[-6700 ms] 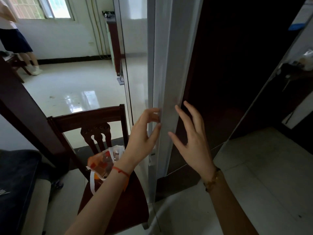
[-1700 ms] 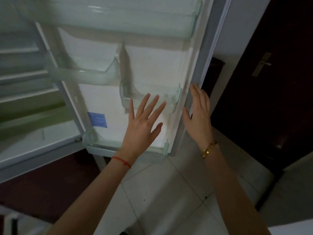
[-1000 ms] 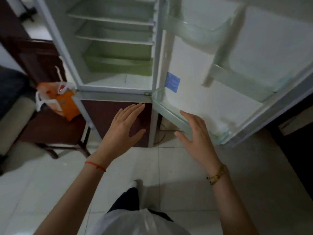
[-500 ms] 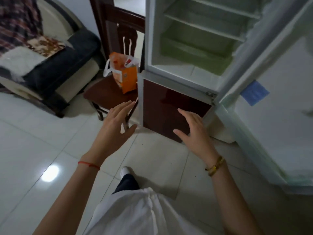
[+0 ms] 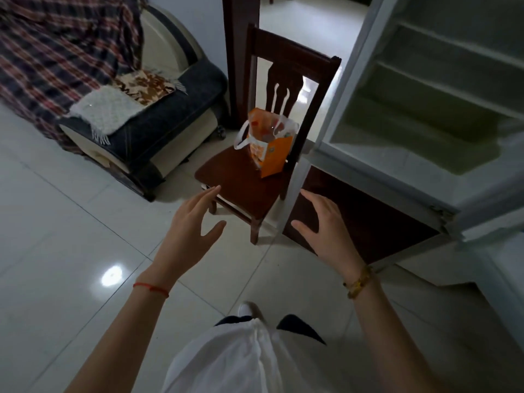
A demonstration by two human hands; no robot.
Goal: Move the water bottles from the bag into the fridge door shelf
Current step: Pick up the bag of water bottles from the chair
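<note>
Glossy white tile floor (image 5: 71, 251), wooden chair (image 5: 243, 180) beside open fridge (image 5: 425, 109), orange bag (image 5: 269, 148) at seat's back edge, your left hand (image 5: 190, 236) and right hand (image 5: 326, 231) spread, empty, sofa (image 5: 136, 120) at left.

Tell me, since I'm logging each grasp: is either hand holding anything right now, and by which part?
Nothing is held. The left hand and right hand are both open and empty, short of the bag on the chair.
</note>
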